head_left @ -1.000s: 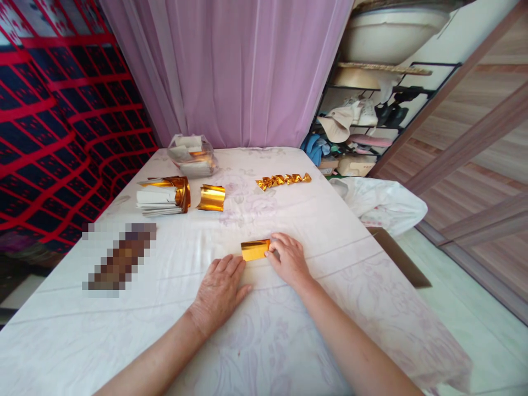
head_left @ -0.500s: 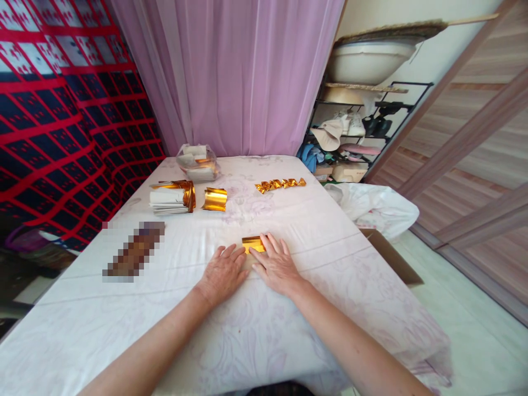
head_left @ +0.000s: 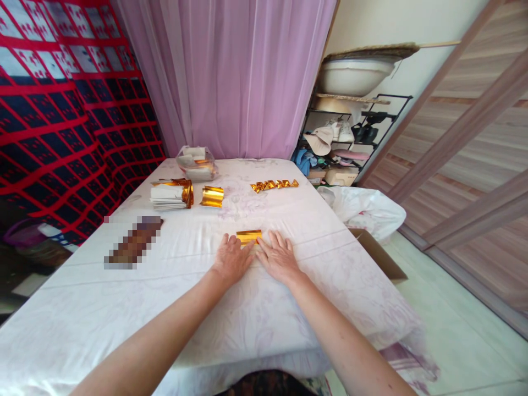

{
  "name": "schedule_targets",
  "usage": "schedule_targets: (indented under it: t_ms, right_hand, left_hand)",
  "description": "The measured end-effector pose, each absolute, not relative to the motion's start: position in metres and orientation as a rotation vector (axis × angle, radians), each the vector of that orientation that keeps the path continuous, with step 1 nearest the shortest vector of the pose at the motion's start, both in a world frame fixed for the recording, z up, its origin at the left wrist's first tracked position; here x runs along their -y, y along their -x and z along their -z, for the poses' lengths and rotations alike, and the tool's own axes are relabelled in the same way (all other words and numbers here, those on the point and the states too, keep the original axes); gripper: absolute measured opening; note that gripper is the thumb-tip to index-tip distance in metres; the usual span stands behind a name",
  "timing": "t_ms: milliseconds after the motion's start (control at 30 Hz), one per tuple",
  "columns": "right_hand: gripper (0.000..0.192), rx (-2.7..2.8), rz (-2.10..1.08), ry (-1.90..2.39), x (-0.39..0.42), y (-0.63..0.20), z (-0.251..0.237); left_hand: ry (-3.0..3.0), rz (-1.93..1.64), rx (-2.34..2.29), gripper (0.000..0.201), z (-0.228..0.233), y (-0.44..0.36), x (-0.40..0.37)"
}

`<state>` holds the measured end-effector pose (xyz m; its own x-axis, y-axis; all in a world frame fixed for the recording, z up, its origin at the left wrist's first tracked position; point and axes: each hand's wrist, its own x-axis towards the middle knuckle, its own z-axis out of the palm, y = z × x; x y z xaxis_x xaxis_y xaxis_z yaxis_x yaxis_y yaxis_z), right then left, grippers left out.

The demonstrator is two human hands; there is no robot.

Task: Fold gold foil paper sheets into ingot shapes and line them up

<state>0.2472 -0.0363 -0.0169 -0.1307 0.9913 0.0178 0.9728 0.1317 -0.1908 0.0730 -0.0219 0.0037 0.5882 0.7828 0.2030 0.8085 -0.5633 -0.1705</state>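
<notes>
A small piece of shiny gold foil paper point(head_left: 249, 235) lies on the cloth-covered table between my two hands. My left hand point(head_left: 233, 259) rests flat with its fingers apart, the fingertips at the paper's near left edge. My right hand point(head_left: 279, 257) is also spread flat, with its fingertips at the paper's right end. Part of the near edge is hidden by my fingers. Farther off, another gold foil piece point(head_left: 212, 197) curls upward beside a stack of white-backed gold papers point(head_left: 168, 196). A row of folded gold foil pieces point(head_left: 274, 186) lies at the back right.
A clear plastic bag of papers point(head_left: 196, 163) stands at the back left of the table point(head_left: 198, 341). A blurred-out item point(head_left: 134, 242) lies on the left. Past the right edge are a white plastic bag point(head_left: 367, 209), a cardboard box point(head_left: 379, 256) and a shoe rack point(head_left: 355, 140).
My left hand has shifted slightly right and my right hand has drawn back from the top of the foil paper, leaving more of it uncovered. The camera view has shifted a little.
</notes>
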Motion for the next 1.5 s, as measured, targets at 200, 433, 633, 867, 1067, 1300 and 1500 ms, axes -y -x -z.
schedule_targets:
  t_ms: [200,433,633,867,1067,1300,1500]
  right_hand:
    - [0.050,2.250,-0.167,1.945,0.038,-0.248,0.018]
    - [0.048,2.220,-0.105,1.922,0.038,-0.248,0.025]
    - [0.046,2.205,-0.069,1.892,0.038,-0.249,0.027]
    - [0.043,2.308,-0.080,1.719,0.040,-0.239,0.020]
    - [0.033,2.189,-0.050,1.799,0.045,-0.246,0.020]
    - [0.028,2.064,-0.005,1.879,0.046,-0.254,0.023]
    - [0.030,2.024,-0.029,1.886,0.046,-0.255,0.026]
  left_hand:
    - [2.551,0.148,1.345,0.038,-0.001,-0.080,0.024]
    - [2.613,0.125,1.293,0.036,-0.007,-0.062,0.026]
    - [2.663,0.178,1.301,0.034,0.001,-0.054,0.025]
    - [2.682,0.255,1.343,0.038,0.013,-0.049,0.025]
    - [2.716,0.241,1.342,0.039,0.012,-0.047,0.023]
    - [2.754,0.303,1.279,0.045,0.019,-0.039,0.022]
    - [2.684,0.451,1.275,0.046,0.021,-0.036,0.025]
